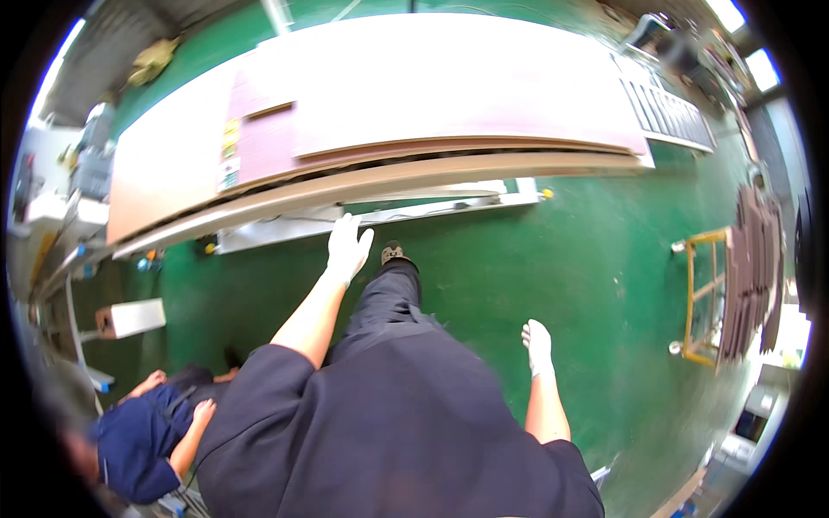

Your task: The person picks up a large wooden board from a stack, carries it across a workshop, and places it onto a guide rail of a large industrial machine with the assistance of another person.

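My left hand [348,249], in a white glove, reaches forward with thumb and fingers apart and holds nothing. It is just short of the near edge of a long workbench [371,180]. Large flat boards lie on that bench: a wide pale board [466,86] on top, with a pinkish board [268,147] showing beneath it at the left. Down by my right side hangs my right hand [537,344], also white-gloved. Its fingers are loosely extended, with nothing seen in them, and it is over the green floor, away from any object.
At the right stands a yellow-framed cart [692,293] beside upright brown panels [749,276]. A roller conveyor [661,108] adjoins the bench's far right end. Behind my left arm is a co-worker in dark blue [142,445]. A white box-shaped piece [138,318] is at the left.
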### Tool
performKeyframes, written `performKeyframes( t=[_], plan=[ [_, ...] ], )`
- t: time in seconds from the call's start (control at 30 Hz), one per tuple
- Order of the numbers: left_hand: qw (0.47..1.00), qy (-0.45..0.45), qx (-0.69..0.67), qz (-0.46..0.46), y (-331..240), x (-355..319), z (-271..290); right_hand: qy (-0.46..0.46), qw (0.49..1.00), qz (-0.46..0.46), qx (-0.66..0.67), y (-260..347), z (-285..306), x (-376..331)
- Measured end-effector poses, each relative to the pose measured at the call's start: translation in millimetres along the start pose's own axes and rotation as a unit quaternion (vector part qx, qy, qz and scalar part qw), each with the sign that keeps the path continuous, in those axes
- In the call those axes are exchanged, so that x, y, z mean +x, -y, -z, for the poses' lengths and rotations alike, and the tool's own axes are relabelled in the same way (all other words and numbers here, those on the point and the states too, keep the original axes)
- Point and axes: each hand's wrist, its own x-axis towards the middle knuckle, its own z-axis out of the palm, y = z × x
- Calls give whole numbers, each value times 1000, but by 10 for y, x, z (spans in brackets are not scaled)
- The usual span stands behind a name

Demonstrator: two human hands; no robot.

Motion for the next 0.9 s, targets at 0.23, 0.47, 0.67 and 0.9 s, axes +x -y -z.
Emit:
performKeyframes(
  t=[0.23, 0.47, 0.67, 0.9],
  plan=[
    [986, -46, 26, -159, -1699, 1523, -122, -61, 966, 245, -50, 2029, 498, 1182],
    [977, 50, 176, -110, -3414, 3089, -1583, 20, 937, 247, -245, 3578, 549, 1569],
    [977, 67, 157, -130, -4615, 3433, -2358, -45, 797, 455, -395, 4744, 856, 2545],
    [978, 126, 144, -87, -5038, 3584, -2287, 150, 564, 595, -553, 6477, 35, 4285]
  ],
)
